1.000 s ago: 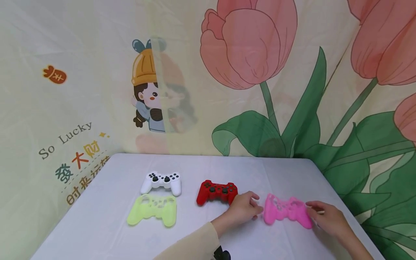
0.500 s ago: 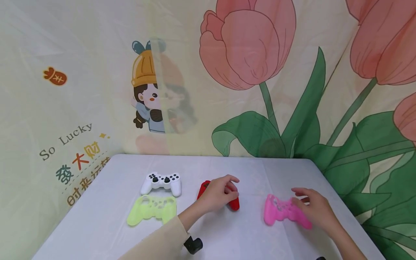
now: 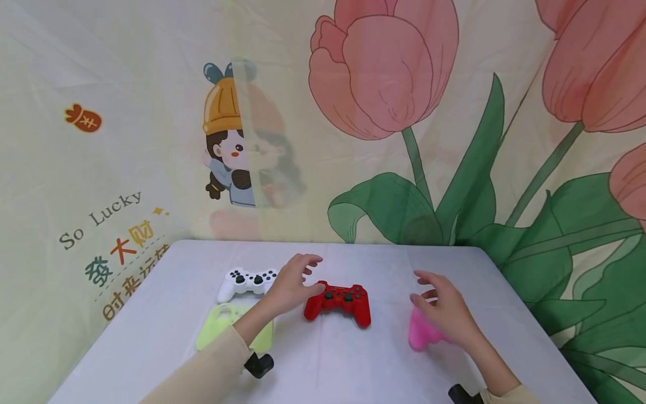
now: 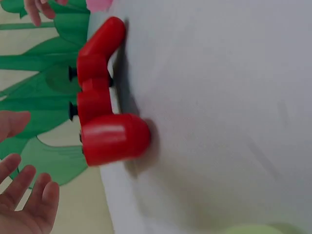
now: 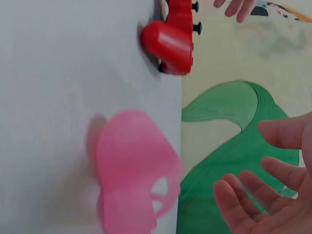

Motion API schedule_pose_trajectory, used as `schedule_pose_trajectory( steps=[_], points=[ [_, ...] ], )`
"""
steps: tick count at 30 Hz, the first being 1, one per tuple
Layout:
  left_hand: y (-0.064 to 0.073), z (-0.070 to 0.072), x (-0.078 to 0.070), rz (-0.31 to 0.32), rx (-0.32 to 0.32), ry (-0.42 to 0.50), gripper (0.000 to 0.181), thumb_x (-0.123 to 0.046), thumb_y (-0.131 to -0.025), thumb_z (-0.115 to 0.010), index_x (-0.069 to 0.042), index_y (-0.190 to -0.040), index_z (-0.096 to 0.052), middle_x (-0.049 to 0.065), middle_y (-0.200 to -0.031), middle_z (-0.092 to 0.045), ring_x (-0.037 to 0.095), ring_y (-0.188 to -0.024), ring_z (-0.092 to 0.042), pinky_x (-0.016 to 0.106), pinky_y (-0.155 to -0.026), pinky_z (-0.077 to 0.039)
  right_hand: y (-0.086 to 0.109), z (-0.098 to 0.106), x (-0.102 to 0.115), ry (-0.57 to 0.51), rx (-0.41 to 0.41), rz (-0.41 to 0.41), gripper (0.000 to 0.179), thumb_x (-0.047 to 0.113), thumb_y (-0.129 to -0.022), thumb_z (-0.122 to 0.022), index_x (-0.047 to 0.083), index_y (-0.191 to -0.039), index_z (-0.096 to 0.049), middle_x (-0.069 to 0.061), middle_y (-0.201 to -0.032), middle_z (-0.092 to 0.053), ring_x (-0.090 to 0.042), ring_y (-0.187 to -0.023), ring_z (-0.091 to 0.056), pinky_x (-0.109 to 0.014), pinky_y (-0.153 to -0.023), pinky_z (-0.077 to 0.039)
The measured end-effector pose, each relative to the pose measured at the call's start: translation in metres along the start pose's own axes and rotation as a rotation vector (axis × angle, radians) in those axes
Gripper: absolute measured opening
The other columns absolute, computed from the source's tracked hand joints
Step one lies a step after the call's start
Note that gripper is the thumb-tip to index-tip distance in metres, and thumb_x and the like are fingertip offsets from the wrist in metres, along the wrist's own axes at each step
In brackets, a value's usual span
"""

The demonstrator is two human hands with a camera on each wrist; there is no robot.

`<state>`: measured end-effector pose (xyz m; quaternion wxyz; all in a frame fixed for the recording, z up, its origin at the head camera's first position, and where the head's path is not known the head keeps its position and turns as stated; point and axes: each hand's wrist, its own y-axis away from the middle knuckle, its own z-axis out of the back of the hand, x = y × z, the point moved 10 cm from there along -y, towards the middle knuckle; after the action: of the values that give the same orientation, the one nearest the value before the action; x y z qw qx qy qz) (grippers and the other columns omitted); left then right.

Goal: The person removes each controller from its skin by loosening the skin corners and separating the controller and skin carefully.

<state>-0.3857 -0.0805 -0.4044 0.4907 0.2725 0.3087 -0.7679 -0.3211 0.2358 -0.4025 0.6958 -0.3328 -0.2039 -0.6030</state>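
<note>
A red game controller [image 3: 360,307] lies at the middle of the white table. My left hand [image 3: 291,287] hovers by its left end with fingers spread and holds nothing; the left wrist view has a gap between fingers and controller. Over a pink silicone controller cover [image 3: 420,334] floats my right hand [image 3: 446,311], fingers loosely bent, nothing between them. In the right wrist view this hand is apart from the pink cover [image 5: 131,161]. Much of the cover is hidden behind that hand in the head view.
Left of the red controller lies a white controller [image 3: 229,287], partly behind the left hand. In front of it a light green silicone cover [image 3: 209,330] is partly hidden by the left forearm. A printed cloth [image 3: 282,224] with tulips hangs behind the table [image 3: 383,359].
My left hand has moved left, from beside the pink cover across the red controller to its left end. My right hand has left the cover's right edge and moved left above it.
</note>
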Motion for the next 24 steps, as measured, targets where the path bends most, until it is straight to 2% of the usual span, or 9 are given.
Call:
schedule_pose_trajectory(
  steps=[5,11,17,24],
  points=[
    [0.005,0.001,0.023,0.079,0.007,-0.001,0.067,-0.019,-0.088,-0.087,-0.014,-0.148,-0.057,0.01,-0.14,-0.059,0.031,-0.12,-0.063,0.045,-0.097,-0.058,-0.011,-0.029,0.009,-0.044,0.046,-0.042,0.07,0.017,-0.096,-0.079,0.008,-0.157,-0.044,-0.022,-0.143,-0.055,-0.032,-0.113,-0.065,-0.045,-0.09,-0.062],
    [0.01,-0.011,0.044,0.139,0.063,-0.006,0.077,-0.023,-0.086,-0.09,-0.014,-0.153,-0.053,0.015,-0.147,-0.055,0.028,-0.12,-0.062,0.045,-0.096,-0.058,-0.018,-0.065,0.015,-0.105,0.089,-0.073,0.08,0.017,-0.093,-0.082,0.01,-0.161,-0.039,-0.021,-0.146,-0.053,-0.031,-0.114,-0.064,-0.042,-0.087,-0.062],
    [0.013,-0.024,0.053,0.166,0.115,0.0,0.083,-0.024,-0.085,-0.091,-0.012,-0.156,-0.049,0.016,-0.146,-0.055,0.029,-0.119,-0.063,0.046,-0.094,-0.059,-0.018,-0.097,0.015,-0.18,0.13,-0.123,0.083,0.019,-0.091,-0.085,0.013,-0.16,-0.042,-0.017,-0.146,-0.053,-0.027,-0.112,-0.062,-0.037,-0.082,-0.061],
    [0.015,-0.033,0.056,0.182,0.137,0.008,0.083,-0.022,-0.085,-0.09,-0.014,-0.157,-0.049,0.015,-0.145,-0.056,0.027,-0.117,-0.062,0.045,-0.092,-0.059,-0.02,-0.118,0.02,-0.133,0.148,-0.117,0.083,0.018,-0.086,-0.089,0.01,-0.157,-0.046,-0.014,-0.137,-0.057,-0.023,-0.102,-0.06,-0.035,-0.077,-0.06]
  ],
)
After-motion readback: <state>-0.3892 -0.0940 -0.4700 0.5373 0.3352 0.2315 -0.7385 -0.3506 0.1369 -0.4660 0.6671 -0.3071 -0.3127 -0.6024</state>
